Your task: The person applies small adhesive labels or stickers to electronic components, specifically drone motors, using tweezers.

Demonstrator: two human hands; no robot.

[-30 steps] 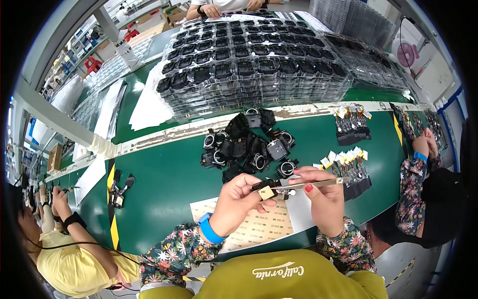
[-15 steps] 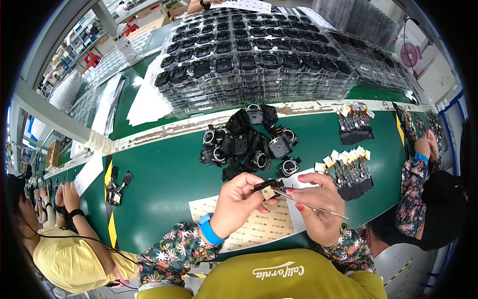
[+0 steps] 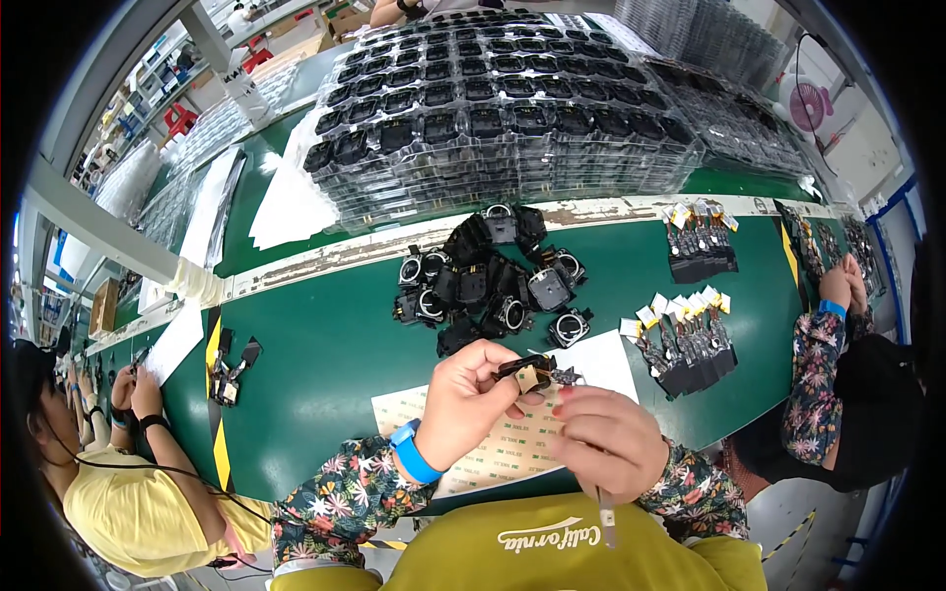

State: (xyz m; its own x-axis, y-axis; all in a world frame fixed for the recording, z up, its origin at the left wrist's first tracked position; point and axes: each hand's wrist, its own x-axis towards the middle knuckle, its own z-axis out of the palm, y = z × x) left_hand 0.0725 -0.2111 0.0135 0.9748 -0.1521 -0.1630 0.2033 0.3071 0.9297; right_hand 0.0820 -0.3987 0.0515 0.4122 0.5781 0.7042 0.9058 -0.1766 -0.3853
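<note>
My left hand (image 3: 471,399) pinches a small black device housing (image 3: 510,368) above the table. A beige adhesive piece (image 3: 528,379) shows on its side, and a small dark part with a flex strip (image 3: 566,376) sticks out to the right. My right hand (image 3: 613,438), slightly blurred, has its fingertips close to that strip; whether they touch it I cannot tell. A slim metal tool, like tweezers (image 3: 607,514), is tucked in this hand and points down toward my body. Below both hands lies a sheet of printed adhesive backing (image 3: 498,455).
A pile of black housings (image 3: 473,283) lies ahead. Battery assemblies with flex strips (image 3: 690,345) sit at right. Stacked clear trays of housings (image 3: 512,163) stand behind a worn white rail (image 3: 305,254). Loose parts (image 3: 227,379) lie at left by striped tape. Co-workers sit on both sides.
My right hand has swung the tool from pointing at the housing to hanging downward, and its fingers now reach toward the housing. The flex strip shows more plainly. My left hand stays nearly still.
</note>
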